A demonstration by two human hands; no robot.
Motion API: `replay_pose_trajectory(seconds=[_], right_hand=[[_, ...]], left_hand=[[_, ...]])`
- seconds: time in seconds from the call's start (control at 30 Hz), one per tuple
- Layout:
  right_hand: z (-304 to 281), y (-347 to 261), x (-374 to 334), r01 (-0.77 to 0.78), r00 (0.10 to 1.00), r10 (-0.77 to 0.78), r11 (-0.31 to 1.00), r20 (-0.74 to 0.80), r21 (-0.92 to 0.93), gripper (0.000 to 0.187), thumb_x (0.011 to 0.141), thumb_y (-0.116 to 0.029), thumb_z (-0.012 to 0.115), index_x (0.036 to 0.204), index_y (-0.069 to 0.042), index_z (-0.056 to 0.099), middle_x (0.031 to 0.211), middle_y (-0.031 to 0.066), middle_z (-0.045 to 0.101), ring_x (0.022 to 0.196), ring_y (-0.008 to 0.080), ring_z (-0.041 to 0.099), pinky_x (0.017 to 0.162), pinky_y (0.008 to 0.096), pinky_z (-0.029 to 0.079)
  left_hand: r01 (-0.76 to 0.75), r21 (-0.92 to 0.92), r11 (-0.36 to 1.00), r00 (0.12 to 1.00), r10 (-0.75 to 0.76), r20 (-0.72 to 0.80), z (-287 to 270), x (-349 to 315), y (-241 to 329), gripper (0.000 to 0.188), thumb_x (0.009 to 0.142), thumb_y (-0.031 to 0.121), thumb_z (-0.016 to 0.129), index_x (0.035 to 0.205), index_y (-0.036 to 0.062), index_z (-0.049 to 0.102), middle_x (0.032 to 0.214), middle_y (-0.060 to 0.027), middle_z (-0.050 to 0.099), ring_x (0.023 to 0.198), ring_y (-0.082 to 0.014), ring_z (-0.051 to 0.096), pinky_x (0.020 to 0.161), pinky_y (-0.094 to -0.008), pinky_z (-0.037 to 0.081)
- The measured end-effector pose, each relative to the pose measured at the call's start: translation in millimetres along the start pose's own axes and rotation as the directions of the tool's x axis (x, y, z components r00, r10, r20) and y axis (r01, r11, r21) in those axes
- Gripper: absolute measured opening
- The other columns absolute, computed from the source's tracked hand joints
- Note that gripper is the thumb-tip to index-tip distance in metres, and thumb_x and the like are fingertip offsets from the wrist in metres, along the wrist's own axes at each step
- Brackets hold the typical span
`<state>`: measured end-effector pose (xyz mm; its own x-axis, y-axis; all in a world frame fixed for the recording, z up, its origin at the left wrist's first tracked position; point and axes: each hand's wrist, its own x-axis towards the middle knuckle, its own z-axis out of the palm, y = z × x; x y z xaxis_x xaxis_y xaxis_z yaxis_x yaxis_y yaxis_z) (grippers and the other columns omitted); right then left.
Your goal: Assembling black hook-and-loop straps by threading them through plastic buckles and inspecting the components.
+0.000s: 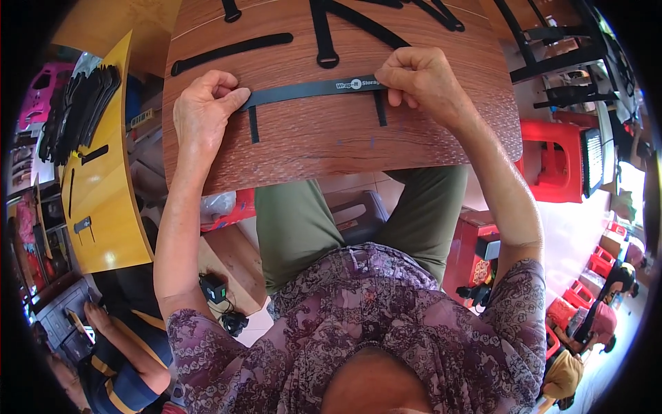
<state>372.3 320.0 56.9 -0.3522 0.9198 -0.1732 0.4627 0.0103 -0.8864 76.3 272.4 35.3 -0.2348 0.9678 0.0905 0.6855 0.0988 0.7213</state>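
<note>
A dark grey printed band (303, 92) is stretched flat over the brown wooden table, with one end in each hand. My left hand (207, 107) pinches its left end between thumb and finger. At the right end, my right hand (424, 81) grips it the same way. Two narrow black strips show below the band, a left strip (254, 125) and a right strip (380, 110); whether they are joined to it I cannot tell. Beyond the band lie a long black strap (234, 52) with a looped end and another black strap (322, 34) with a ring-shaped end.
More black straps (431, 12) lie along the table's (455, 145) far side. To the left, a yellow table (107, 234) holds a pile of black straps (86, 114). A red plastic stool (552, 159) stands right. A co-worker's arm (127, 345) shows at lower left.
</note>
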Motion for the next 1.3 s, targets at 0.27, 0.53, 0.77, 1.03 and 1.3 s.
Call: replay_pose_trajectory(seconds=[0.27, 0.53, 0.77, 1.03, 1.3], right_hand=[[0, -2, 0, -0.043, 0.999, 0.041, 0.998, -0.034, -0.049, 0.02, 0.079, -0.013, 0.064, 0.065, 0.001, 0.062, 0.052, 0.0054, 0.057, 0.045, 0.008, 0.049, 0.043, 0.024, 0.04], [-1, -5, 2, -0.066, 0.997, 0.061, 0.987, -0.036, -0.147, 0.017, 0.078, -0.01, 0.063, 0.066, 0.001, 0.063, 0.053, 0.008, 0.06, 0.049, 0.0106, 0.054, 0.048, 0.0274, 0.046], [0, -1, 4, -0.061, 0.998, 0.051, 0.969, -0.049, -0.24, 0.017, 0.079, -0.01, 0.062, 0.066, 0.0, 0.061, 0.052, 0.0058, 0.059, 0.046, 0.0093, 0.051, 0.045, 0.0255, 0.042], [-1, -8, 4, -0.087, 0.996, 0.083, 0.951, -0.026, -0.297, 0.016, 0.079, -0.011, 0.061, 0.067, -0.002, 0.063, 0.054, 0.007, 0.062, 0.052, 0.0137, 0.057, 0.055, 0.0313, 0.049], [0, -9, 3, -0.066, 0.998, 0.057, 0.946, -0.038, -0.318, 0.015, 0.078, -0.011, 0.062, 0.068, -0.001, 0.064, 0.054, 0.0072, 0.062, 0.054, 0.0147, 0.059, 0.06, 0.0315, 0.05]], left_hand=[[-0.067, 0.027, 0.997, 0.998, 0.068, -0.019, 3, -3, -11, 0.023, 0.069, 0.016, 0.075, 0.089, 0.0072, 0.065, 0.077, -0.0049, 0.062, 0.07, -0.0165, 0.06, 0.066, -0.0292, 0.047], [-0.137, 0.08, 0.987, 0.989, 0.141, -0.041, 6, -7, -9, 0.022, 0.072, 0.012, 0.073, 0.091, 0.0069, 0.064, 0.077, -0.004, 0.059, 0.072, -0.0157, 0.058, 0.068, -0.0292, 0.046], [-0.18, 0.055, 0.982, 0.981, 0.183, -0.066, 10, -9, -13, 0.022, 0.072, 0.013, 0.073, 0.092, 0.0071, 0.063, 0.077, -0.0035, 0.058, 0.071, -0.0156, 0.057, 0.067, -0.0288, 0.046], [-0.185, 0.102, 0.977, 0.979, 0.192, -0.063, 7, -11, -9, 0.022, 0.073, 0.014, 0.073, 0.091, 0.0075, 0.063, 0.078, -0.0031, 0.058, 0.071, -0.0149, 0.057, 0.066, -0.0281, 0.045], [-0.198, 0.111, 0.974, 0.977, 0.205, -0.064, 7, -12, -8, 0.022, 0.073, 0.014, 0.073, 0.092, 0.0077, 0.063, 0.078, -0.0031, 0.057, 0.071, -0.0151, 0.057, 0.066, -0.0285, 0.045]])
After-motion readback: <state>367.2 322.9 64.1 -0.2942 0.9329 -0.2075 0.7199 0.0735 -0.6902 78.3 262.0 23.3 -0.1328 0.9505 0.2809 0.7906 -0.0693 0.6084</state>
